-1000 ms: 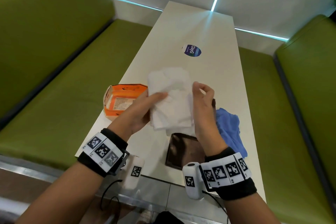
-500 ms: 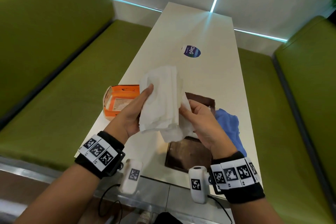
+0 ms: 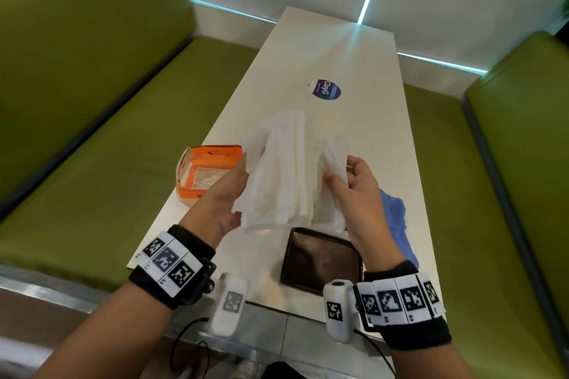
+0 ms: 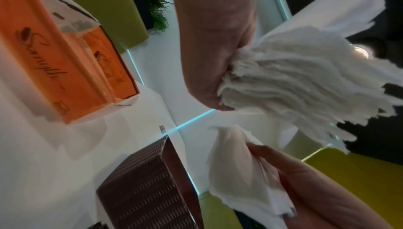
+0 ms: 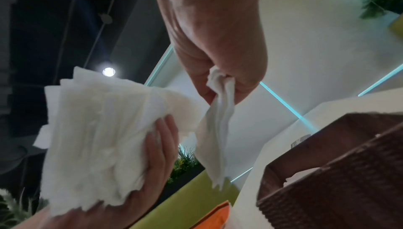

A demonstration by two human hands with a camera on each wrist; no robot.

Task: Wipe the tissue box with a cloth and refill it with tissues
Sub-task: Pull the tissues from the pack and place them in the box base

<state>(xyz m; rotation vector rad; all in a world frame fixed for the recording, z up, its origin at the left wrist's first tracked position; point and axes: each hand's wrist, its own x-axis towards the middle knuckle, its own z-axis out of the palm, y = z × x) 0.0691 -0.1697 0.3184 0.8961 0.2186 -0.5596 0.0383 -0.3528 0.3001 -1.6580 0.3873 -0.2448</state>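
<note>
Refill step: my left hand (image 3: 229,194) grips tissue stack (image 3: 283,169), right hand (image 3: 354,191) pinches one sheet (image 5: 218,129). Next I'd judge: lower into brown box (image 3: 320,258).

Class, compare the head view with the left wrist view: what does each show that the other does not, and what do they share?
Only the head view shows the blue cloth on the table beside the brown tissue box, the round sticker, the green benches, and both wristbands.

Only the left wrist view shows the box's woven side, the script lettering on the orange tissue packet, and a plant.

Both show the left hand holding the tissue stack, the right hand pinching a separate tissue, the box and the packet.
</note>
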